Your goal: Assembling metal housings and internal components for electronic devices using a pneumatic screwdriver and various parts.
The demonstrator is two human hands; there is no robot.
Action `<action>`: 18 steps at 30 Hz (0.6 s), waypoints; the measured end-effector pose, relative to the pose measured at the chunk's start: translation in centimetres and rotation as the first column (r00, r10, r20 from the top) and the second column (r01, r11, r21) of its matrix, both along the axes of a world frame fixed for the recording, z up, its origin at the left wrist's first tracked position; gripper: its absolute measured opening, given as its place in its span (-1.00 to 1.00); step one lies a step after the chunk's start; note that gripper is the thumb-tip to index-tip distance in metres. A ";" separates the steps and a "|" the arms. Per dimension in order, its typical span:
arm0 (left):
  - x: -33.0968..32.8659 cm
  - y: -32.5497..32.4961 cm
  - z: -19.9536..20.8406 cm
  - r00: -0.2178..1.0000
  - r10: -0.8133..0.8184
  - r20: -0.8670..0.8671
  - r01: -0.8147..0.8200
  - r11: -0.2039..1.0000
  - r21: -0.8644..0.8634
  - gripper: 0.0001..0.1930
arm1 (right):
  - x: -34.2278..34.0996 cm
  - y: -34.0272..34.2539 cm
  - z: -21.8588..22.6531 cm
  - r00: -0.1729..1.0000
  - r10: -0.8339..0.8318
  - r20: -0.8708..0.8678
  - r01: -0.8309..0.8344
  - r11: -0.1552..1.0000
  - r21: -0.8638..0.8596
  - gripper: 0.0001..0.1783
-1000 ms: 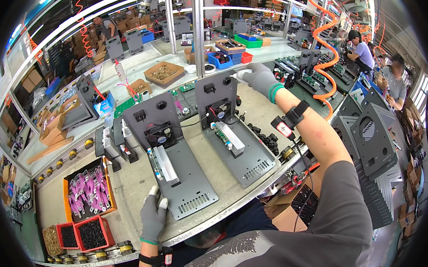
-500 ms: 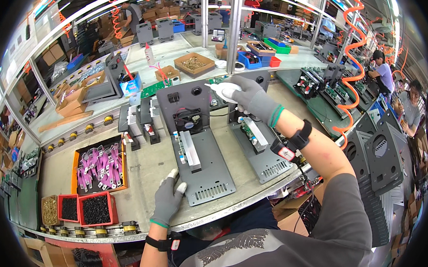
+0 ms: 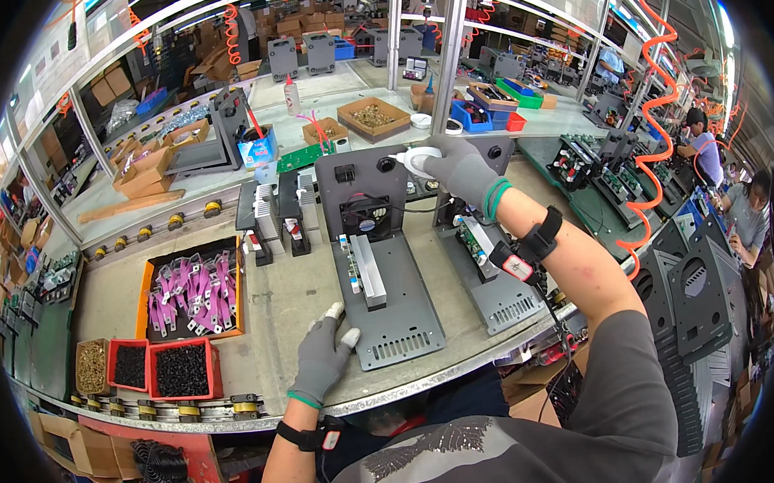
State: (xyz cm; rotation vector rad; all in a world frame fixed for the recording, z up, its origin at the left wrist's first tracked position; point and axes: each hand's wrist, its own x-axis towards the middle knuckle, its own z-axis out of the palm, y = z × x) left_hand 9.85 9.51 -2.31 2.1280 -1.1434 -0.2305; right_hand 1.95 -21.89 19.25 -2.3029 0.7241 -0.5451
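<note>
My right hand point(image 3: 466, 171), in a grey glove with pale fingertips, is closed around a white squeeze bottle point(image 3: 420, 161). Its nozzle points left, at the round black fitting point(image 3: 386, 165) on the upright panel of a dark grey metal chassis point(image 3: 399, 314); whether they touch I cannot tell. A fan point(image 3: 367, 216) sits low on that panel, and a circuit board with a silver heatsink point(image 3: 369, 277) stands on the base plate. My left hand point(image 3: 321, 358), also gloved, lies by the plate's near left edge, fingers apart and holding nothing. A second chassis point(image 3: 504, 301) stands to the right.
Left lies an orange-edged tray of purple strips point(image 3: 191, 293), with red bins of black screws point(image 3: 183, 371) and a box of brass-coloured parts point(image 3: 92, 367) nearer. Heatsink units point(image 3: 265, 217) stand behind my left hand. An orange coiled hose point(image 3: 657, 100) hangs right; co-workers are beyond.
My view has shifted, so the bench appears further right and lower. The bottle's nozzle has come closer to the fitting on the panel. My left hand stays by the plate's edge.
</note>
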 end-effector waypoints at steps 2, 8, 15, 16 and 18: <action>0.0 0.0 0.0 1.000 -0.006 -0.008 0.006 1.000 -0.004 -0.38 | 0.3 0.2 0.0 0.999 0.030 0.025 -0.029 0.998 -0.057 -0.52; -0.1 0.0 0.2 1.000 -0.001 0.029 0.001 1.000 0.002 -0.37 | 0.3 -0.4 0.1 1.000 0.008 -0.016 -0.009 0.998 -0.066 -0.51; 0.0 0.0 -0.1 1.000 -0.016 -0.022 0.016 1.000 -0.010 -0.38 | 0.3 0.0 -0.8 0.999 -0.021 0.025 0.022 0.999 -0.047 -0.53; 0.0 0.1 -0.1 1.000 -0.027 -0.006 0.027 0.999 -0.043 -0.38 | 0.1 0.2 -0.8 1.000 -0.012 0.018 0.013 1.000 -0.022 -0.54; 0.2 0.3 -0.1 0.991 -0.050 -0.124 0.037 0.994 -0.103 -0.39 | -0.9 0.3 -0.6 0.999 -0.041 -0.016 0.042 0.998 0.054 -0.55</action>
